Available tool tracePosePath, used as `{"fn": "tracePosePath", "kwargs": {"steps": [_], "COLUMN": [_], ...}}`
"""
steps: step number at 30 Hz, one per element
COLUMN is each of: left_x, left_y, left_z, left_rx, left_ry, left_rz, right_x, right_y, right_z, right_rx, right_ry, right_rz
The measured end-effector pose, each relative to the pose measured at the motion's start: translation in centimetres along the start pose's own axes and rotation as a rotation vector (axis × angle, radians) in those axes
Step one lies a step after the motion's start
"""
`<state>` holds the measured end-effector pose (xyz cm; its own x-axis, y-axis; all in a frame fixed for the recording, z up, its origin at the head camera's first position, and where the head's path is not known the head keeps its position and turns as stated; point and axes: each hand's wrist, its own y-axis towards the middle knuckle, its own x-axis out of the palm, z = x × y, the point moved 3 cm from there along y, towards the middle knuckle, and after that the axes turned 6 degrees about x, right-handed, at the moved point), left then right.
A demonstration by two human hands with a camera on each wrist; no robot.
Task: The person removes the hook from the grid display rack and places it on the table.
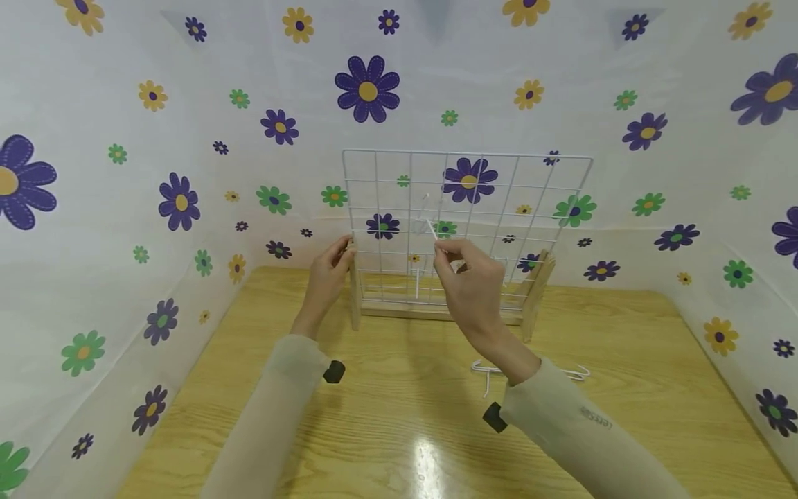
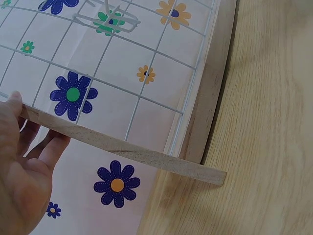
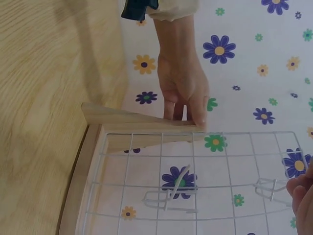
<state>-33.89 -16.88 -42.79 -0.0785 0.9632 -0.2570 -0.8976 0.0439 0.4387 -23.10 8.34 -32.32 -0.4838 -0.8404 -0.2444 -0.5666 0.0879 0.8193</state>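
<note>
A white wire grid panel (image 1: pixel 380 181) stands upright in a wooden stand (image 1: pixel 357 291). My left hand (image 1: pixel 327 274) grips the stand's left upright near its top, thumb on one side and fingers on the other, as the left wrist view (image 2: pixel 24 181) also shows. With thumb and forefinger, my right hand (image 1: pixel 470 284) pinches the end of a white wire hook (image 1: pixel 431 229), whose far part overlaps the grid around its middle. Lower on the grid hangs another white hook (image 1: pixel 417 283), seen with its looped back in the right wrist view (image 3: pixel 168 198).
Several loose white hooks (image 1: pixel 486 374) lie on the wooden table (image 1: pixel 374 416), partly hidden under my right forearm. A white flower-patterned sheet (image 1: pixel 206 132) encloses the back and sides. The stand's right upright (image 1: pixel 536 298) rises beyond my right hand.
</note>
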Motion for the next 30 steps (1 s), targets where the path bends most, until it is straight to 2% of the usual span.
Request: {"fn": "tracePosePath", "kwargs": {"steps": [5,11,16,24,30], "left_x": [-0.2,0.0,-0.1,0.0,-0.1], "left_y": [0.1,0.0,0.0,0.1,0.0], "left_z": [0.1,0.1,0.2,0.3,0.2], "left_rx": [-0.004,-0.02,-0.018,-0.03,-0.015], "left_ry": [-0.007,-0.01,0.001,0.016,0.002], "left_rz": [0.013,0.0,0.013,0.011,0.02], "right_x": [-1.7,-4.5,-6.6,-10.6,-12.9], "right_y": [-0.5,-2.0,-3.3,-5.3,-6.3], "right_z": [-0.2,0.4,1.4,2.7,3.7], "right_rx": [0.042,0.161,0.256,0.391,0.395], "right_ry": [0.009,0.053,0.084,0.122,0.099], "right_rz": [0.031,0.036,0.039,0.098,0.113]}}
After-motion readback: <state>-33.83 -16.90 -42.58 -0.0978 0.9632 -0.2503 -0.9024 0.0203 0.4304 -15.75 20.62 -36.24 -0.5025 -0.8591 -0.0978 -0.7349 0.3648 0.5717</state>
